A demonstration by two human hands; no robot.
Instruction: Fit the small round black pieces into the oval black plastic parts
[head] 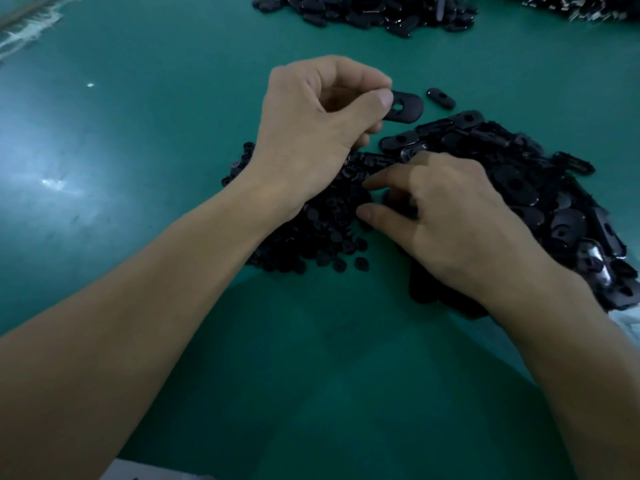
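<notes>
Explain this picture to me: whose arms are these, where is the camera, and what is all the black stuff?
There is no machine: a person works with bare hands, filmed by a camera worn on their head, looking down. On the green table surface lie a pile of small round black pieces, a heap of oval black plastic parts to its right, and another black heap at the far edge. The left hand pinches one oval black part with a hole. The right hand reaches into the round pieces; whether it holds one is unclear.
</notes>
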